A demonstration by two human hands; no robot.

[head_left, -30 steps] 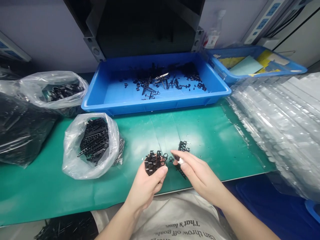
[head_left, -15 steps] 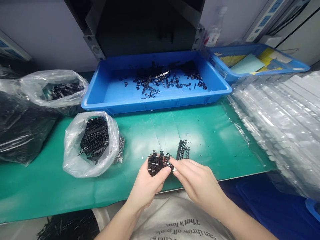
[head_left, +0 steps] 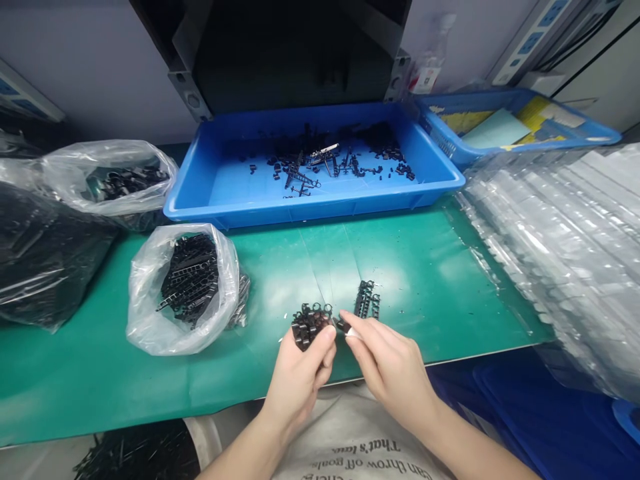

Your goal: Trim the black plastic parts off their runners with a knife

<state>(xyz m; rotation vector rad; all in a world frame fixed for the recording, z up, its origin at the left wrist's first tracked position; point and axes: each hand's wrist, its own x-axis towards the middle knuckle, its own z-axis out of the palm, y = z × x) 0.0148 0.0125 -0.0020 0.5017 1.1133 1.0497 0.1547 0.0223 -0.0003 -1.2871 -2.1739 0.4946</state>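
Observation:
My left hand (head_left: 299, 373) grips a bundle of small black plastic parts (head_left: 309, 323) just above the front edge of the green mat (head_left: 410, 267). My right hand (head_left: 387, 363) meets it from the right, its fingertips pinching one small black piece (head_left: 341, 325) at the bundle's right side. A short stack of the same black parts (head_left: 367, 299) lies on the mat just beyond my right fingers.
A clear bag of black strips (head_left: 187, 283) sits left of my hands, with more bags (head_left: 107, 180) farther left. A blue tray (head_left: 310, 170) holding scattered black parts is at the back. Clear plastic sheets (head_left: 560, 247) cover the right side; a second blue tray (head_left: 505, 120) holds papers.
My right hand has come in to the left from the stack on the mat and now touches the bundle. Both hands have drawn slightly toward me.

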